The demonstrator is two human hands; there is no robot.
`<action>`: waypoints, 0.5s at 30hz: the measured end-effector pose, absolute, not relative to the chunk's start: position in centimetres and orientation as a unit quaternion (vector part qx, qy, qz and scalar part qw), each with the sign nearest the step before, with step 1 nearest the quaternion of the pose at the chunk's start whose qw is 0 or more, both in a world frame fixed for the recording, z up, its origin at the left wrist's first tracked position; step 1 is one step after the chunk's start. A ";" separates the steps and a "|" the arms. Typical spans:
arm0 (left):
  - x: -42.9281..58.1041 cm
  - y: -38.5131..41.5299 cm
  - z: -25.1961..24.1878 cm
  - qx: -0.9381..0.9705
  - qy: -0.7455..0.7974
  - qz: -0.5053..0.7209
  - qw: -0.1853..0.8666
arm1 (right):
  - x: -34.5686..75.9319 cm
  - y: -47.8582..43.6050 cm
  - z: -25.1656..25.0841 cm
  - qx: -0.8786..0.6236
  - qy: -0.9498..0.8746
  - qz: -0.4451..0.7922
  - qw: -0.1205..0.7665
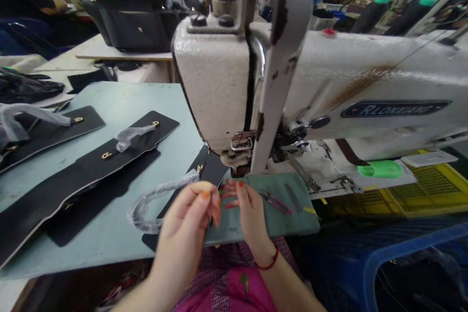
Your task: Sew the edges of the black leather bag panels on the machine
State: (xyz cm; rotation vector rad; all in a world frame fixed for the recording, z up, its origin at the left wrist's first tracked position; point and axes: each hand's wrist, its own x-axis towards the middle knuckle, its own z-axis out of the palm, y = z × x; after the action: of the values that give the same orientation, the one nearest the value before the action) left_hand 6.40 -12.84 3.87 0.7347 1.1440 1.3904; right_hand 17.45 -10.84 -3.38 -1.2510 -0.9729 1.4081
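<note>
My left hand (188,217) is raised over the front of the pale green table, thumb and fingers pinched together. Whatever may be between them is too small to make out. Beside it on the right, my right hand (250,212) has its fingers stretched out and apart, just below the sewing machine's head (215,87). Partly behind my left hand lies a black leather piece (214,168) with a gold ring and a plastic-wrapped handle (141,209). Pink-handled thread snips (280,204) rest to the right of my right hand.
More black leather pieces (124,148) with wrapped handles lie on the table (135,97) at left. Black bags (142,24) stand behind. At lower right are a blue basket (369,258) and a yellow crate (438,185). A person's arm (54,2) shows at far left.
</note>
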 end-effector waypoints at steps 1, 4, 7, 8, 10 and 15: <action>4.6 -11.2 4.6 0.396 0.511 0.567 0.510 | 16.7 -10.2 -2.9 -0.505 -0.402 0.594 0.480; 0.7 -3.9 5.9 0.635 0.523 0.377 0.426 | 14.9 -8.8 -2.0 -0.520 -0.443 0.569 0.458; 0.0 2.0 5.9 0.738 0.443 0.225 0.456 | 14.1 -8.1 -1.9 -0.559 -0.487 0.506 0.442; 0.3 3.1 5.8 0.744 0.423 0.199 0.477 | 14.0 -8.1 -1.9 -0.566 -0.496 0.492 0.437; 0.9 3.9 5.6 0.730 0.403 0.186 0.520 | 14.1 -8.1 -2.0 -0.572 -0.507 0.482 0.429; 1.5 1.8 4.4 0.640 0.413 0.234 0.604 | 15.1 -8.2 -1.7 -0.570 -0.524 0.462 0.432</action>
State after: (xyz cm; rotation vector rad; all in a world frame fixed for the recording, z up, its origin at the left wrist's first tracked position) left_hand 1.48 1.85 4.44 1.4820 0.9551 0.5411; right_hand 15.11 -8.23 -1.72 -1.4215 -1.3073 1.1521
